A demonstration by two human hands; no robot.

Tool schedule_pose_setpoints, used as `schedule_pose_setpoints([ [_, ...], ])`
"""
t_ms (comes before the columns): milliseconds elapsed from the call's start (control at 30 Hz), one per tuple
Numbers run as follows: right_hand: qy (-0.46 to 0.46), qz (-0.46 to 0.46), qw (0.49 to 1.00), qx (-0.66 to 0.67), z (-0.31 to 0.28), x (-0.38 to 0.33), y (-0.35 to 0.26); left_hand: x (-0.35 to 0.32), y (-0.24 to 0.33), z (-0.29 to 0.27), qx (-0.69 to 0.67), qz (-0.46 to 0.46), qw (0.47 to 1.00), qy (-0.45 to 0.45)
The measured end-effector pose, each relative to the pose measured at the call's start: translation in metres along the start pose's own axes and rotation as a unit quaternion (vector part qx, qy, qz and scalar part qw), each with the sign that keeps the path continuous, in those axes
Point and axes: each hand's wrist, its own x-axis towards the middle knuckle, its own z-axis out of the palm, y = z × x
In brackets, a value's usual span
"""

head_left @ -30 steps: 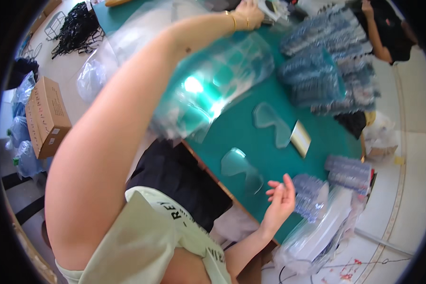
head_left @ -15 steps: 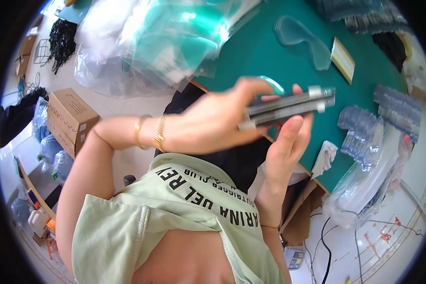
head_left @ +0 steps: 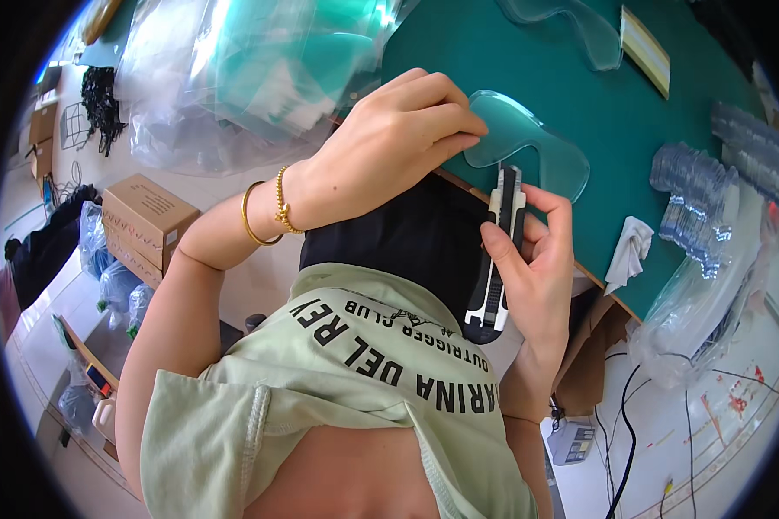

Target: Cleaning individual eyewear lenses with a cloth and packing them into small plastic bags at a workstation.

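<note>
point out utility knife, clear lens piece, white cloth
utility knife (head_left: 498,259), head view, middle of its black-and-white handle
clear lens piece (head_left: 535,147), head view, centre of the sheet on the green table
white cloth (head_left: 629,249), head view, middle of the crumpled fabric

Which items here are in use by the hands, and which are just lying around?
In use:
- left hand on the clear lens piece
- right hand gripping the utility knife
- green table

Lying about:
- second clear lens
- white cloth
- bagged clear parts
- cardboard box
</note>
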Motion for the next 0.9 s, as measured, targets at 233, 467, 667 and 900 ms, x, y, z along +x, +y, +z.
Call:
schedule_pose_setpoints([
  [233, -0.03, -0.002, 0.998, -0.048, -0.001, 0.003, 0.001, 0.0, -0.004, 0.002, 0.0, 0.0, 1.0, -0.027],
  [467, -0.017, -0.008, 0.999, 0.026, 0.006, 0.004, 0.005, 0.001, -0.004, 0.002, -0.014, -0.01, 0.999, -0.042],
  [667, -0.007, -0.027, 0.999, 0.047, 0.01, 0.004, 0.013, 0.001, -0.005, 0.002, -0.018, -0.014, 0.998, -0.051],
  [900, 0.002, -0.026, 0.998, 0.062, 0.013, 0.008, 0.011, 0.003, -0.004, -0.003, -0.009, -0.016, 0.998, -0.068],
])
